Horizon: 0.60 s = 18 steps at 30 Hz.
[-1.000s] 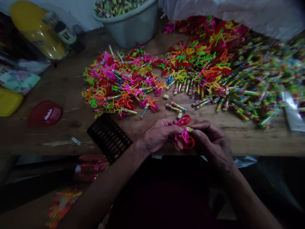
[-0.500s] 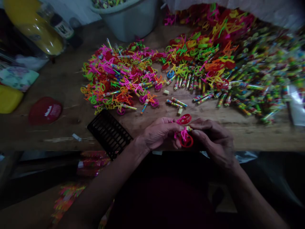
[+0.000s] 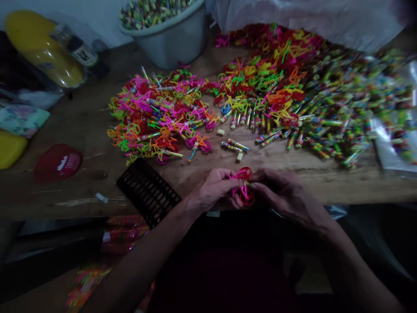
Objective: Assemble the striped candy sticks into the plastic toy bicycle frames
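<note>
My left hand [image 3: 216, 187] grips a pink toy bicycle [image 3: 243, 190] with red wheels at the table's front edge. Fingers of my right hand [image 3: 283, 191] are pinched together at the toy's right side, by a small pale piece; what they hold is too small to make out. Beyond the hands lie two candy tubes [image 3: 237, 144] and small pale stoppers [image 3: 239, 156]. A heap of colourful toy bicycles [image 3: 163, 113] spreads to the left, some with tubes in them. More loose bicycles [image 3: 276, 87] lie at the back middle, and many filled tubes [image 3: 345, 113] cover the right.
A black slotted basket [image 3: 148, 189] lies near the front edge, left of my hands. A grey tub [image 3: 172, 41] of small pieces stands behind. At left are a red lidlike item [image 3: 58, 163], yellow bottle [image 3: 48, 52] and floral packet [image 3: 24, 119]. Plastic sheeting [image 3: 306, 19] covers the back right.
The view has shifted, so the table's contents sit slightly lower and more to the left. Both hands remain at the pink bicycle, which is turned slightly.
</note>
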Tool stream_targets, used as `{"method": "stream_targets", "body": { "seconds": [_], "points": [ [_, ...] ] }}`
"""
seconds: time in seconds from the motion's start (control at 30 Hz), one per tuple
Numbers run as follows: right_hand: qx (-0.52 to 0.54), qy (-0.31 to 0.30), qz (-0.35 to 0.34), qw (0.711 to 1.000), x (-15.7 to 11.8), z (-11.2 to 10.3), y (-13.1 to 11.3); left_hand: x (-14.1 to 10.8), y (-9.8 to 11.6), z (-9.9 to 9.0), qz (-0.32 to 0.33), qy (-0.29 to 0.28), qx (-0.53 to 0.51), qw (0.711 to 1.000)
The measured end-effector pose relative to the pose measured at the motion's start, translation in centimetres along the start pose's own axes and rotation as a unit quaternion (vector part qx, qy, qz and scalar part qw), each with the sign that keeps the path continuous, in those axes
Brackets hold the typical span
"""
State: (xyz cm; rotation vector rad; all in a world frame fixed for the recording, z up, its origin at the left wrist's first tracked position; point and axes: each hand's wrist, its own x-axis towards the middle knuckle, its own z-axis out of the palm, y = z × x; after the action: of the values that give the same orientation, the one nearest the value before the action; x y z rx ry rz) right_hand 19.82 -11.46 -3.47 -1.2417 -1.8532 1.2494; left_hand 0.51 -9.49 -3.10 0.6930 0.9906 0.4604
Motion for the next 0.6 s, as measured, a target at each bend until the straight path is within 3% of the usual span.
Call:
{"method": "stream_targets", "body": {
  "seconds": [0.17,0.27,0.33,0.4,0.47,0.5,0.6],
  "points": [
    [0.011,0.07,0.01,0.997,-0.2,0.7,-0.3,-0.9,0.8,-0.6,-0.02,-0.052,-0.002,0.998],
    [0.001,0.09,-0.015,0.996,0.1,1.5,-0.6,-1.7,1.5,-1.2,-0.014,-0.053,0.032,0.998],
    [-0.019,0.104,-0.032,0.994,0.4,1.8,-0.5,-2.6,3.0,-2.3,0.027,-0.001,0.08,0.996],
    [-0.051,0.149,-0.038,0.987,0.7,1.8,0.0,-3.9,5.6,-4.2,0.093,0.097,0.16,0.978],
    [-0.079,0.208,-0.044,0.974,1.0,1.8,1.0,-5.2,8.7,-6.9,0.17,0.225,0.27,0.921],
    [-0.088,0.229,-0.054,0.968,1.3,1.7,1.4,-5.7,10.3,-8.4,0.211,0.305,0.333,0.867],
    [-0.13,0.246,-0.116,0.954,2.3,1.8,2.4,-6.1,13.5,-12.2,0.231,0.493,0.545,0.638]
  ]
}}
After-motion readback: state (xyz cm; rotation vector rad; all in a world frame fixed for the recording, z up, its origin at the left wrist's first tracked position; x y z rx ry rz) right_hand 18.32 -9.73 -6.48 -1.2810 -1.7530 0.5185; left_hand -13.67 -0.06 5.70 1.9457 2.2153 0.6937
